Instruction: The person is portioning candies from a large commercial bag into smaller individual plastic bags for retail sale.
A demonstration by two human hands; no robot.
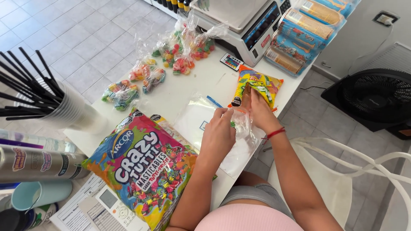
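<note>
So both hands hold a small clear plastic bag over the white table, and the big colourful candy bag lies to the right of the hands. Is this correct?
Not quite. The head view shows both hands, left and right, on the small clear plastic bag over the white table, but the big colourful candy bag lies to the left of the hands, not the right.

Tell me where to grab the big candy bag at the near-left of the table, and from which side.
Grip the large candy bag by its flat sealed top edge, the end nearest the stack of cups. It lies flat and bulges in the middle, so a body pinch would likely slip. Come from the left: the left hand and right hand work a small clear bag on its right.
</note>
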